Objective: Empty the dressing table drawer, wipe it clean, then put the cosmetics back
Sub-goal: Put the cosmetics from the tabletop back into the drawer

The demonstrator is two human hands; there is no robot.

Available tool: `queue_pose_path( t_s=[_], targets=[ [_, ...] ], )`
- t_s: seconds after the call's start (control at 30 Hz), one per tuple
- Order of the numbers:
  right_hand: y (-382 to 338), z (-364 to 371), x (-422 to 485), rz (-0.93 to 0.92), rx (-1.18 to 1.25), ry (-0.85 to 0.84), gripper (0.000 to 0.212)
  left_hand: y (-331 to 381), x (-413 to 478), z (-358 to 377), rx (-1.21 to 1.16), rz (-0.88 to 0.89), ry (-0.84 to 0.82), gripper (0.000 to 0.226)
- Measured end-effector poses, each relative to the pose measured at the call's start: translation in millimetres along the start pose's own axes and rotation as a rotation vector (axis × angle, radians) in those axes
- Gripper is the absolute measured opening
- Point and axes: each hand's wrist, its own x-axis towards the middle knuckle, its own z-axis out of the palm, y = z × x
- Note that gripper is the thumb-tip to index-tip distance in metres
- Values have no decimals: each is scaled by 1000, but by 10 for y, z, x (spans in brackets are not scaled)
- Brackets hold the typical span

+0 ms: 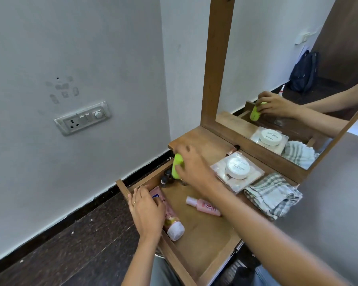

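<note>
The wooden drawer (205, 240) stands pulled out below the dressing table top (196, 141). My right hand (194, 168) grips a lime-green bottle (177, 166) over the drawer's far left corner, above some small dark bottles (166, 178). My left hand (147, 211) rests on a pink tube with a white cap (173, 223) lying along the drawer's left wall. A pink bottle (204, 206) lies on the drawer floor. On the table top sit a white round jar (238, 168) on a flat palette case (248, 182) and a folded checked cloth (274, 195).
A mirror in a wooden frame (217, 65) rises behind the table top and reflects my hand and the jar. A switch plate (83, 118) sits on the grey wall to the left. Dark floor (70, 244) lies to the left of the drawer.
</note>
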Motion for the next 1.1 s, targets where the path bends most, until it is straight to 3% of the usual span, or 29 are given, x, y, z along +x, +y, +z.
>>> queue_pose_path(
  t_s=[0.23, 0.73, 0.83, 0.97, 1.1],
  targets=[
    [65, 754, -265, 112, -127, -228, 34, 0, 3, -28, -11, 1, 9, 37],
    [167, 881, -148, 101, -287, -117, 30, 36, -5, -50, -44, 1, 2, 37],
    [38, 756, -227, 138, -281, -89, 32, 30, -2, -44, -41, 13, -3, 37],
    [-210, 243, -181, 50, -208, 120, 27, 12, -2, -12, -32, 10, 4, 39],
    [34, -664, 312, 287, -242, 226, 21, 19, -9, -22, -44, 7, 10, 37]
  ],
)
